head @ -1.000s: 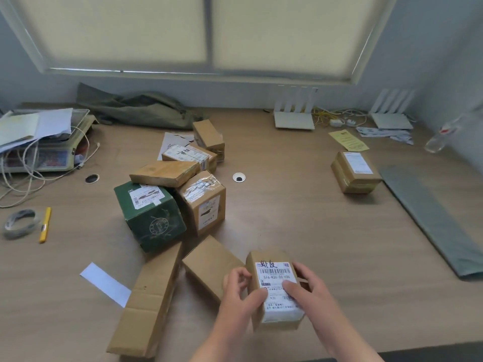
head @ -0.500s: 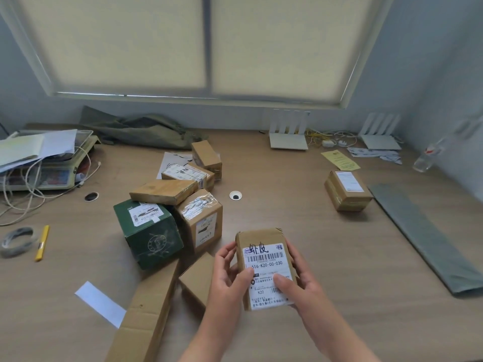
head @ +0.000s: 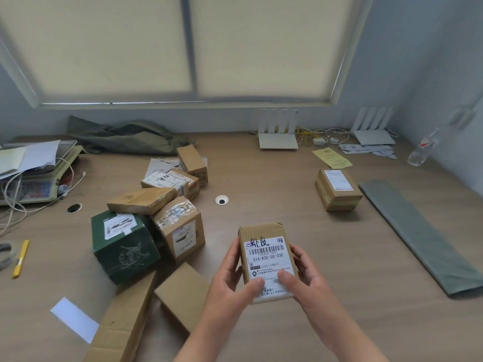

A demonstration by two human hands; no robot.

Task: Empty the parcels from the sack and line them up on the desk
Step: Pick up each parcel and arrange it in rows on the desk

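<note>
A small brown labelled parcel (head: pixel 266 254) is held above the desk, label up, between my left hand (head: pixel 230 283) and my right hand (head: pixel 305 278), thumbs on its white label. To the left lies a heap of parcels: a green box (head: pixel 122 244), a taped brown box (head: pixel 180 228), a flat brown parcel (head: pixel 141 199), several more behind, and two plain cartons (head: pixel 183 293) (head: pixel 122 322) near the front. One brown parcel (head: pixel 337 189) stands alone on the right. The olive sack (head: pixel 122 137) lies crumpled at the back of the desk.
A scale with papers and cables (head: pixel 34 173) sits at the far left, tape and a yellow knife (head: pixel 21 257) below it. Two white routers (head: pixel 278 139) (head: pixel 372 135), a yellow sheet (head: pixel 332 158) and a plastic bottle (head: pixel 423 150) line the back. A grey folded bag (head: pixel 423 239) lies along the right.
Both hands have lifted the labelled parcel off the desk beside the plain carton and carried it up and away from me, towards the middle.
</note>
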